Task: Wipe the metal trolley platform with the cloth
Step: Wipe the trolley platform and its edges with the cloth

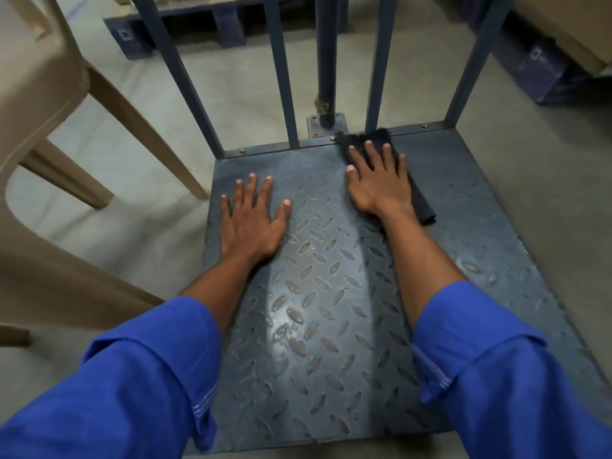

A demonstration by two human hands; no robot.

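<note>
Under my right hand (377,180) lies the black cloth (422,207), and my hand hides most of it. I can only see its far end past my fingertips and its near corner sticking out to the right of my wrist. The far end looks blurry. It sits right at the foot of the back rail, close to the round pole (326,61).

The cloth is folded into a long strip. Its long side runs from the back rail toward me and a little to the right. It lies flat on the far right part of the metal trolley platform (318,293).

My right fingers are straight and spread a little, pressing down flat on the cloth. My left hand (251,220) is flat on the bare bumpy metal, fingers straight and spread, thumb out to the side. It is well apart from the cloth.

My blue sleeves (132,376) cover the near corners of the platform. The tops of the blue bars (281,71) are cut off at the top edge. A tan plastic chair (39,94) on the left is only partly in view.

Two dark blue pallets (543,71) sit on the floor behind. Each has a small white square mark, but it is too blurry to read. A brown cardboard box (569,28) on the right one is cut off at the corner.
</note>
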